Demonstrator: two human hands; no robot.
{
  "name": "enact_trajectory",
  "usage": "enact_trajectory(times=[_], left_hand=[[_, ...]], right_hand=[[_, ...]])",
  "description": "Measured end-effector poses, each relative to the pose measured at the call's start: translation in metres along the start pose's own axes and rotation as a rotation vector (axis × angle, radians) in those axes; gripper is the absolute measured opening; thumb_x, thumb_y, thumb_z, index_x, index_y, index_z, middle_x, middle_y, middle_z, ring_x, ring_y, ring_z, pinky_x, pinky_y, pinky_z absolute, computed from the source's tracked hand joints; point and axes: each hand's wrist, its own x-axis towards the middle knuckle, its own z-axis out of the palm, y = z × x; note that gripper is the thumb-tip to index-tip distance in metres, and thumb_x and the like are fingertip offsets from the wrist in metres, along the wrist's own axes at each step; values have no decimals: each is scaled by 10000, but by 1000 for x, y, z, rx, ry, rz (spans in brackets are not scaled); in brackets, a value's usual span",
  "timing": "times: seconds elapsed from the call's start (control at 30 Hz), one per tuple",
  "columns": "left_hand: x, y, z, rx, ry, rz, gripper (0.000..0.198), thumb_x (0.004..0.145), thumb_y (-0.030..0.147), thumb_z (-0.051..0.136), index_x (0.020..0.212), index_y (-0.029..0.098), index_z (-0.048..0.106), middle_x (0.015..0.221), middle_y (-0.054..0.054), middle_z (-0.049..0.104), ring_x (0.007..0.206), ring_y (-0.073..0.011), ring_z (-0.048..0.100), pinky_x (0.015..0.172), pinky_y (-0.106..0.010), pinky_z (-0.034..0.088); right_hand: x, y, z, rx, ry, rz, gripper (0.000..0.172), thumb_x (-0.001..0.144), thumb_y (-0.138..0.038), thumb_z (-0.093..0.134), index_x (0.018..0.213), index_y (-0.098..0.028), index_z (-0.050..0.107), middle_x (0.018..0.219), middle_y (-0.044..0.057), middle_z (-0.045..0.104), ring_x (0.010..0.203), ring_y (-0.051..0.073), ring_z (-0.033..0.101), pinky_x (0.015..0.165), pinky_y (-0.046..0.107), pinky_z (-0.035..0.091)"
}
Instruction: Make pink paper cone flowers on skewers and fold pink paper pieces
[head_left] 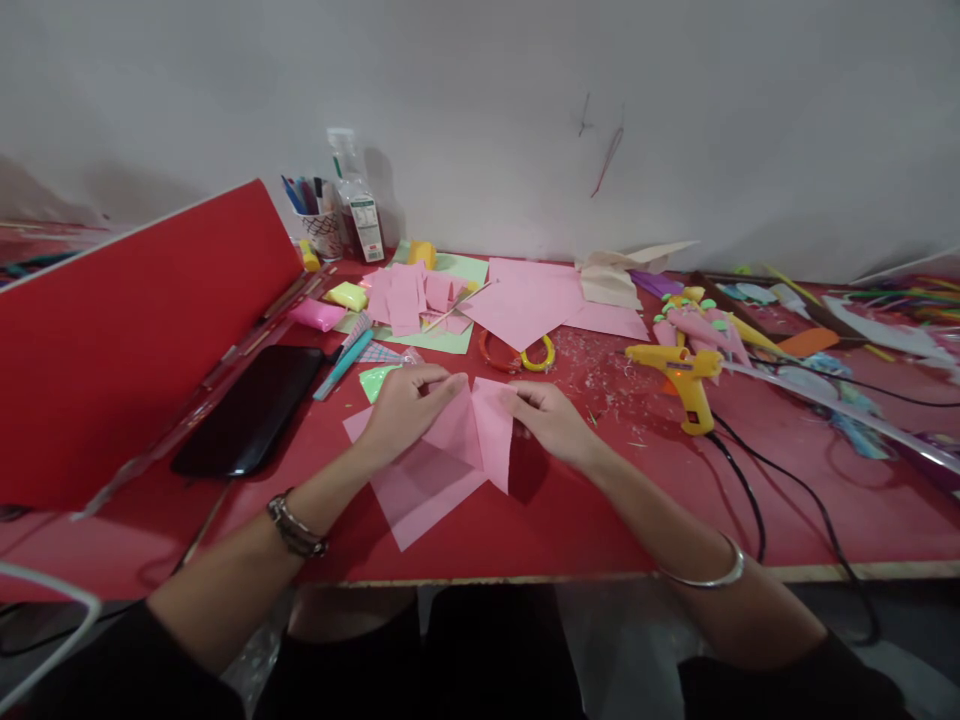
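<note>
Between both hands a piece of pink paper (491,425) stands up off the table, creased down its middle into two angled panels. My left hand (409,405) pinches its left panel between thumb and fingers. At the right panel's upper edge, my right hand (551,420) grips with thumb and fingertips. Below them a flat sheet of pink paper (420,510) lies on the red table, partly covered by my left hand and the folded piece. Just beyond the hands lie scissors with red and yellow handle loops (538,356); their blades are hidden.
A yellow glue gun (686,385) with a black cord (739,490) lies to the right. On the left are a black phone (251,410) and a propped red board (142,340). Pink paper strips (405,300), a bottle (360,210) and a pen cup (322,232) stand or lie behind.
</note>
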Motion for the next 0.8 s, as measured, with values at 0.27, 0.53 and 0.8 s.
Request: enact_trajectory(times=[0.27,0.53,0.8], left_hand=[[-1,2,0,38,58,-15,360,749,311,429,459,177,263,460,53,232,462,-78,250,450,-219,216],[-6,4,5,112,4,49,322,770,299,410,481,163,371,456,53,314,459,-75,301,457,-217,232],[-3,0,0,96,-54,-7,371,767,357,411,484,181,247,480,57,207,462,-73,237,437,-216,192]], right_hand=[[0,-4,1,-76,71,-40,243,724,-384,439,592,-183,403,540,-48,392,498,74,373,499,221,306],[-2,-3,3,-210,94,-118,155,709,-311,452,646,-169,456,651,-12,474,625,105,431,594,232,347],[0,-2,0,-220,172,-85,284,756,-363,384,545,-174,357,543,-43,305,506,67,292,468,210,233]])
